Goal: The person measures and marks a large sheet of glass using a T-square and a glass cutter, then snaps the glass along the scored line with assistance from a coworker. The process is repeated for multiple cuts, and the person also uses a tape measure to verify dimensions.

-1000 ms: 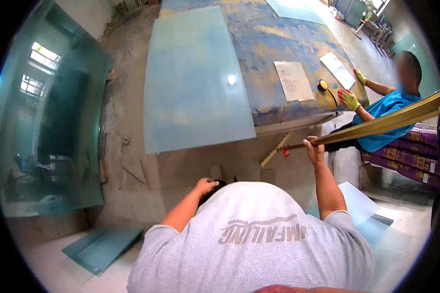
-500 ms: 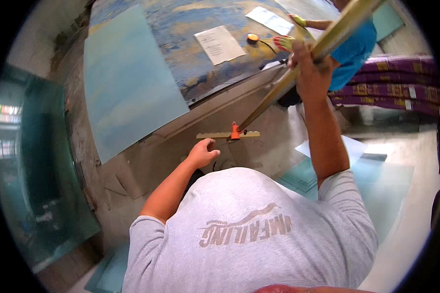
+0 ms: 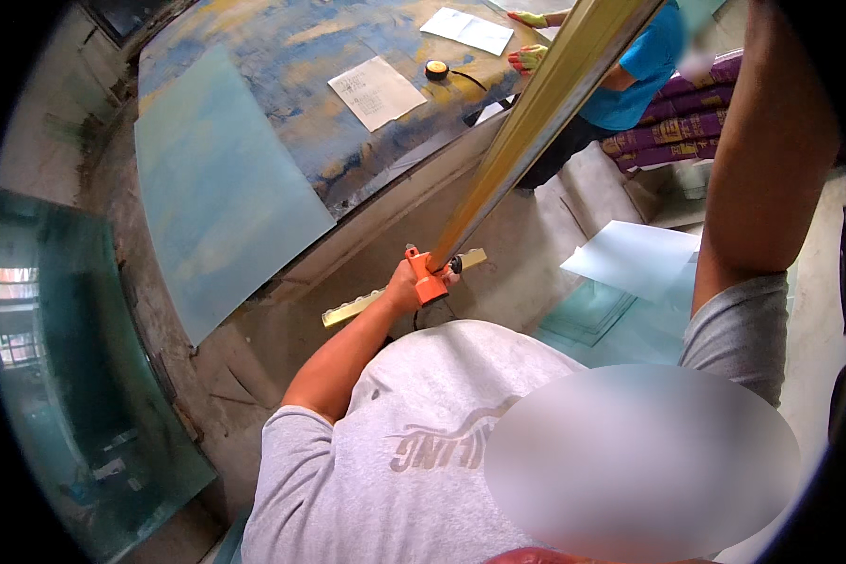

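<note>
A long T-shaped measuring bar slants across the view, its yellow shaft (image 3: pixel 536 122) rising toward the upper right. At its low end sits an orange head (image 3: pixel 430 280) on a short, pale yellow crossbar (image 3: pixel 352 307). My left hand (image 3: pixel 403 288) is closed around the left side of this orange head, just in front of my chest. My right arm (image 3: pixel 766 141) is raised at the right, and its hand lies beyond the upper edge, so what it holds is hidden. The bar's far end is also cut off.
On the stained blue-and-yellow table (image 3: pixel 254 33) lie a glass sheet (image 3: pixel 221 202), two papers and a tape measure (image 3: pixel 436 70). A co-worker in blue (image 3: pixel 644 66) stands across, gloved hands on the table. Glass (image 3: pixel 75 385) stands at left; panes (image 3: pixel 592 315) lie at right near purple packs (image 3: pixel 681 127).
My left hand has gone from free to gripping the orange head. The bar's low end has come nearer my chest and its crossbar has tilted. My right hand has risen out of view.
</note>
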Demonstrator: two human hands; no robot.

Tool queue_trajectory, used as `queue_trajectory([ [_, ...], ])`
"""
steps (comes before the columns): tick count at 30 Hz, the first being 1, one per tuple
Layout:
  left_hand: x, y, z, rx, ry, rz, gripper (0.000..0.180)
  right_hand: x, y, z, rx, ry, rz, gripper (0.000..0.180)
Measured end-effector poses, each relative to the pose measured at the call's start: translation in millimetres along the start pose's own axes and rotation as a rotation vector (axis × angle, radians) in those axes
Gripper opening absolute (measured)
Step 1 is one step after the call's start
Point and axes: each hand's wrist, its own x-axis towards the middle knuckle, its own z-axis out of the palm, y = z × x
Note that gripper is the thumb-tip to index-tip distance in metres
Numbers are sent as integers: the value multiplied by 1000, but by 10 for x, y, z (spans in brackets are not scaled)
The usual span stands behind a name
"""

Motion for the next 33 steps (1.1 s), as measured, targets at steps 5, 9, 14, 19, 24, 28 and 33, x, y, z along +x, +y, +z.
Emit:
queue_trajectory([
  [5, -15, 707, 368, -152, -101, 312, 19, -342, 29, -72, -57, -24, 171, 25],
  [9, -346, 1448, 369, 1, 128, 491, 11, -1270, 398, 570, 166, -38, 456, 26],
  [14, -521, 1673, 467, 272, 291, 604, 13, -1965, 149, 1163, 384, -23, 771, 27],
  [19, -573, 1610, 512, 109, 264, 544, 11, -2128, 43, 1488, 438, 32, 789, 38],
  [24, -790, 1665, 525, 457, 351, 640, 15, -2210, -79, 1526, 179, 27, 476, 20],
  [28, -874, 1655, 427, 547, 382, 682, 19, -2289, 109, 1737, 259, 171, 181, 17],
  [33, -1031, 1501, -6, 545, 353, 717, 24, -2233, -164, 1957, 152, -9, 40, 49],
])
